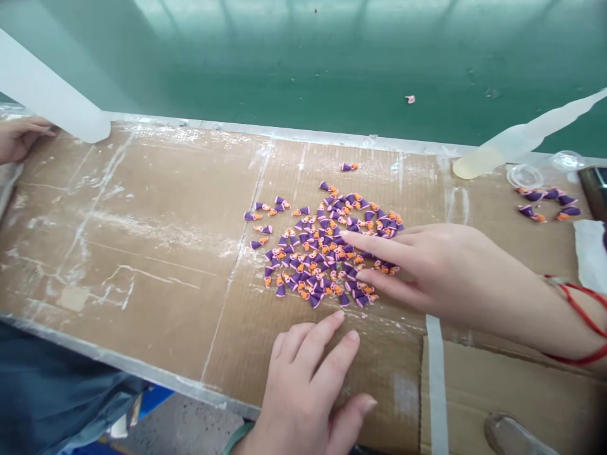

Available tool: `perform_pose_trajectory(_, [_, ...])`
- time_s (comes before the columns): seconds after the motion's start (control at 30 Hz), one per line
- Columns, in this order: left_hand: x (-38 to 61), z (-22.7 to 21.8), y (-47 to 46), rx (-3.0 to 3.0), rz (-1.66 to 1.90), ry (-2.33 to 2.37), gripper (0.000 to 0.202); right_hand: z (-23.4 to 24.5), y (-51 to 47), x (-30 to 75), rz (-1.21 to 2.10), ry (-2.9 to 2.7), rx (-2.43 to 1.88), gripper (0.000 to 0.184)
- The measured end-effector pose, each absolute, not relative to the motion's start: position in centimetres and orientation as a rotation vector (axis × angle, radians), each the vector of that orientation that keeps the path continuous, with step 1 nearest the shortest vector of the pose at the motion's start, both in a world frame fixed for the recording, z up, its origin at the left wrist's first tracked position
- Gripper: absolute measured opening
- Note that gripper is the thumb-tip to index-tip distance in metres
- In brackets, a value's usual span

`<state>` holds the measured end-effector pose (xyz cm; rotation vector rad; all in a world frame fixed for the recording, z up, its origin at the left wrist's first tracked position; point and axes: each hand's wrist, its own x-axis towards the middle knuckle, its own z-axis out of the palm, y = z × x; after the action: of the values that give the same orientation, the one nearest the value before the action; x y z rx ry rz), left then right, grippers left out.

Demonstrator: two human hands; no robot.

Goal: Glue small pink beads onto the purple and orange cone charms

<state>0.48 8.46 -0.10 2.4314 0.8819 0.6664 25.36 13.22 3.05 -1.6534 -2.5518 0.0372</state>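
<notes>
A person's right hand (441, 272), fingers parted, reached into a loose, single-layer patch of small purple-and-orange pieces (313, 259) on taped cardboard (142, 240), while the open left hand (303, 379), well apart, rested flat just below, seemingly for support.

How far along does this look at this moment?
Fairly early, as far as the pictures show. Done: a small group of purple-and-orange pieces lies apart beside clear plastic lids. In hand: the right hand has two fingers on the main heap on the cardboard, with the left hand resting just below it. Left: most pieces lie in that heap.
</notes>
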Motion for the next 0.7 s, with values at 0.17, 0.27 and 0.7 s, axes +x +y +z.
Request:
perform_pose_trajectory(0.17, [0.4, 0.0, 8.4, 2.410, 0.643, 0.890, 0.038, 2.8, 11.7, 27.2, 0.012, -2.524, -1.710, 0.038])
perform_pose_trajectory(0.27, [0.4, 0.3, 8.3, 2.415, 0.596, 0.897, 0.037, 3.3, 10.0, 28.2, -0.023, -2.524, -1.751, 0.036])
perform_pose_trajectory(0.7, [1.1, 0.1, 8.4, 2.610, 0.629, 0.881, 0.035, 4.4, -4.7, 37.3, -0.105, -1.799, -2.280, 0.044])
